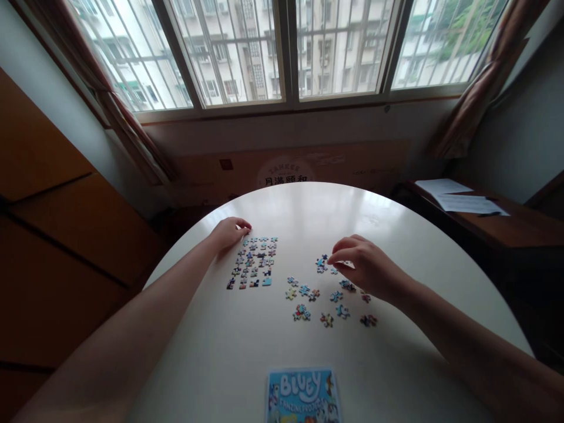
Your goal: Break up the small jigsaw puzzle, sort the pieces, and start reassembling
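Observation:
Puzzle pieces lie in neat rows (254, 262) on the white round table, left of centre. My left hand (232, 231) rests at the top left corner of these rows, its fingers curled together at a small piece partly hidden under the fingertips. Loose pieces (304, 290) are scattered to the right of the rows, some overlapping. Over the upper right part of this scatter is my right hand (359, 262), thumb and fingers apart, with its fingertips beside a small cluster (321, 264). No piece shows between them.
A blue Bluey picture (302, 395) lies at the near edge of the view. Papers (467, 200) and a pen sit on a brown side table (524, 226) at the right. Beyond the white table (229, 346) are a printed box and barred windows.

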Demonstrator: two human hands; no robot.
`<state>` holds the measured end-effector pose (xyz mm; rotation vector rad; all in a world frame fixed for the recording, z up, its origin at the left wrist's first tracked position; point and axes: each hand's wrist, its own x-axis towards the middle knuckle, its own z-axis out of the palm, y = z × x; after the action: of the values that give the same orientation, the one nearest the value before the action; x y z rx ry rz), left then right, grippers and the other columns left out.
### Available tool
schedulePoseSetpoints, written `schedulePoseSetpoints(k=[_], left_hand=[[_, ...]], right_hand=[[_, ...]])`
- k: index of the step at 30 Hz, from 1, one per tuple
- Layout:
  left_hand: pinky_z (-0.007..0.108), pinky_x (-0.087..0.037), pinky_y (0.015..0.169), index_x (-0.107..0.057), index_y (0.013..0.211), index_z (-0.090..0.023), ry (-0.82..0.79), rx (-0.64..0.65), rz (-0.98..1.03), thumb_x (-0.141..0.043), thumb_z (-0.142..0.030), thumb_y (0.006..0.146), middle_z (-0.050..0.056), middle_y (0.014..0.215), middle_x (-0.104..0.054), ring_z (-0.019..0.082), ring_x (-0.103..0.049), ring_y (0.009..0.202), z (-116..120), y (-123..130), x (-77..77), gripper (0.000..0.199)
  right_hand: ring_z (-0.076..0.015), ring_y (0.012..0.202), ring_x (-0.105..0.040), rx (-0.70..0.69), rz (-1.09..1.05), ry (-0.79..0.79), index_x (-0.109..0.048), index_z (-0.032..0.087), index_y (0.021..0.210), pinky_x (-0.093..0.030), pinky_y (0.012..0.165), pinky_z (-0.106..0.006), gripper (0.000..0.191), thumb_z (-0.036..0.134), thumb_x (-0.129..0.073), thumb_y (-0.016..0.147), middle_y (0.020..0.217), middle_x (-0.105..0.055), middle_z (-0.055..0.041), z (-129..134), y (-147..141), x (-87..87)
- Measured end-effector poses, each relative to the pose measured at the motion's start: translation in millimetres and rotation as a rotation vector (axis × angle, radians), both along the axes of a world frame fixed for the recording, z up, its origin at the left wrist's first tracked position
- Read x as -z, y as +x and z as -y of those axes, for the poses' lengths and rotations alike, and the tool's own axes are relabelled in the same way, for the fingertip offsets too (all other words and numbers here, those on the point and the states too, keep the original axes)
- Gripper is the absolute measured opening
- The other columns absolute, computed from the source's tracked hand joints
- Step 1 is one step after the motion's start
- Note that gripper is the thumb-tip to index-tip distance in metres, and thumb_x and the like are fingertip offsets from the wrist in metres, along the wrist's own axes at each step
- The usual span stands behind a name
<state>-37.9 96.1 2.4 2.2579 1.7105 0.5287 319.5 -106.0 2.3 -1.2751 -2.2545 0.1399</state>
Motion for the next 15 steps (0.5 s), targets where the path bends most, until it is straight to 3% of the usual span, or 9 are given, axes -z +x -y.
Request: schedulePoseSetpoints(k=[6,9,12,15], left_hand=[[0.029,-0.047,0.070,-0.078,0.096,-0.021,0.064,0.020,0.030,-0.067,-0.039,0.076,0.005,0.090,-0.074,0.019,-0.062,0.074,1.0,-6.2,-6.8,0.029],[0.027,-0.046,0.066,-0.077,0.099,-0.018,0.194,-0.020,0.155,-0.061,-0.041,0.080,0.006,0.086,-0.073,0.017,-0.059,0.068,7.7,-11.7,-17.0,0.034],[0.026,-0.045,0.062,-0.077,0.097,-0.016,0.354,-0.063,0.318,-0.058,-0.044,0.084,0.005,0.080,-0.071,0.016,-0.058,0.067,28.6,-7.3,-27.8,0.037],[0.025,-0.049,0.064,-0.076,0.094,-0.017,0.499,0.002,0.351,-0.058,-0.041,0.087,0.006,0.091,-0.071,0.016,-0.061,0.072,62.9,8.0,-41.5,0.032]], right_hand=[[-0.0206,0.093,-0.064,0.009,0.094,-0.062,-0.079,0.033,0.103,-0.051,0.079,-0.036,0.029,0.012,-0.069,0.086,0.100,-0.073,-0.0033,-0.2,-6.8,0.9],[-0.0213,0.092,-0.063,0.019,0.111,-0.090,-0.079,0.031,0.103,-0.050,0.078,-0.036,0.025,0.015,-0.068,0.087,0.098,-0.072,-0.0053,0.3,-8.2,0.4],[-0.0213,0.090,-0.063,0.013,0.117,-0.115,-0.080,0.029,0.096,-0.049,0.078,-0.036,0.019,0.017,-0.067,0.088,0.095,-0.072,-0.0061,2.4,-10.1,-1.7],[-0.0212,0.090,-0.062,0.018,0.124,-0.123,-0.079,0.026,0.091,-0.049,0.078,-0.036,0.014,0.020,-0.067,0.087,0.095,-0.072,-0.0057,6.3,-13.5,-4.2]])
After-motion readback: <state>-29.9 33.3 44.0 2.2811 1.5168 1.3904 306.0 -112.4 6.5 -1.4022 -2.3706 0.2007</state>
